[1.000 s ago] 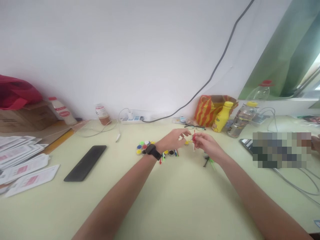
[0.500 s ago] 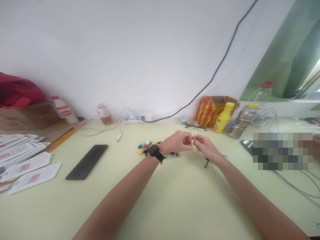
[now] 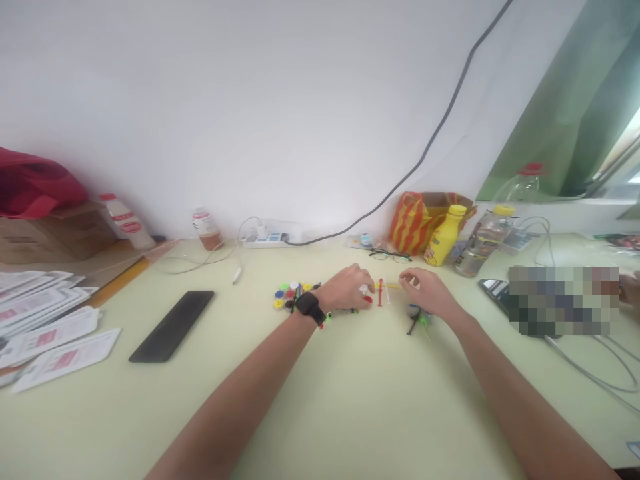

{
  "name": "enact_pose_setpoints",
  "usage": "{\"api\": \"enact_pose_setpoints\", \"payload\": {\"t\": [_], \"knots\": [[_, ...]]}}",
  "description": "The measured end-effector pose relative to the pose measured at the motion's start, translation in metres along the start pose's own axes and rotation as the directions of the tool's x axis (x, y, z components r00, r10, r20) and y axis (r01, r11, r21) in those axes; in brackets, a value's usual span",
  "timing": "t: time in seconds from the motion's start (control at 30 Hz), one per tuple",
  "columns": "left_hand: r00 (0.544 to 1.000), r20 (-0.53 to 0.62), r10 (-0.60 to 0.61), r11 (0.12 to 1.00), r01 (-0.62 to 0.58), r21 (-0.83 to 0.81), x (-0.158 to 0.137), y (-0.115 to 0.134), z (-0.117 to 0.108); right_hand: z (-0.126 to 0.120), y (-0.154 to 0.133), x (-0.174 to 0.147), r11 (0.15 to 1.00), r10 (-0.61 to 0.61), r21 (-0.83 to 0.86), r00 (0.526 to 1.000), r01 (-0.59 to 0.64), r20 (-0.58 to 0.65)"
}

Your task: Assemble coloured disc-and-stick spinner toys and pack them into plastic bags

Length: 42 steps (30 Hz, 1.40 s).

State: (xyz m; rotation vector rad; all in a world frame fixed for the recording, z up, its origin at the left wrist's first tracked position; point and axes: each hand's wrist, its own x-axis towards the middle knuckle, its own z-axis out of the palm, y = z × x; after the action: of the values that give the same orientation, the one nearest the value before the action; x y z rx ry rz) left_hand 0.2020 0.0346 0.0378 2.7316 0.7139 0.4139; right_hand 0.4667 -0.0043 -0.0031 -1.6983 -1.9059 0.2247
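My left hand [image 3: 346, 288] is closed, its fingers curled around a red round piece [image 3: 368, 300], with a small white piece [image 3: 363, 288] also at the fingers. Over to the right, thumb and forefinger of my right hand [image 3: 426, 291] pinch the end of a thin yellow stick [image 3: 390, 285]. A red stick [image 3: 380, 293] and a white stick [image 3: 387, 291] lie crosswise to it between the hands. Colourful round pieces [image 3: 290, 294] are clustered beside my left wrist, partly hidden. Below my right hand are a black stick [image 3: 413, 324] and a green piece [image 3: 424, 321].
A dark phone [image 3: 173, 327] lies to the left, by white packets [image 3: 55, 347]. Glasses [image 3: 390, 255], a striped bag [image 3: 415, 223], a yellow bottle [image 3: 444, 237] and a clear bottle [image 3: 483, 243] stand behind. Another person's hand [image 3: 630, 288] shows at the right edge, near cables [image 3: 590, 367].
My hands were together at the fingertips and have moved apart, the right one to the right. Red, white and yellow sticks now show between them.
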Motion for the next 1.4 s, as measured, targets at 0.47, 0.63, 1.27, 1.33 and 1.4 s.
{"api": "enact_pose_setpoints", "payload": {"t": [0.47,0.63,1.27,1.33,1.4], "knots": [[0.998,0.057,0.017,0.999,-0.019,0.028,-0.001,-0.003,0.005,0.031,-0.034,-0.010,0.983,-0.058,-0.165,0.991,0.077,0.117],[0.998,0.056,0.009,1.000,-0.010,0.024,-0.001,-0.003,0.004,0.031,-0.024,-0.006,0.990,-0.092,-0.094,0.987,0.105,0.133],[0.994,0.042,-0.100,0.994,0.098,0.043,-0.003,0.001,-0.002,0.024,-0.007,0.001,0.998,-0.057,-0.008,0.993,0.059,0.106],[0.995,0.043,-0.095,0.995,0.093,0.048,-0.002,0.002,-0.004,0.016,-0.004,0.002,0.999,-0.047,0.003,0.994,0.047,0.099],[0.993,0.043,-0.106,0.993,0.104,0.053,-0.001,0.003,-0.006,0.008,-0.001,0.002,0.999,-0.034,0.010,0.996,0.033,0.086]]}}
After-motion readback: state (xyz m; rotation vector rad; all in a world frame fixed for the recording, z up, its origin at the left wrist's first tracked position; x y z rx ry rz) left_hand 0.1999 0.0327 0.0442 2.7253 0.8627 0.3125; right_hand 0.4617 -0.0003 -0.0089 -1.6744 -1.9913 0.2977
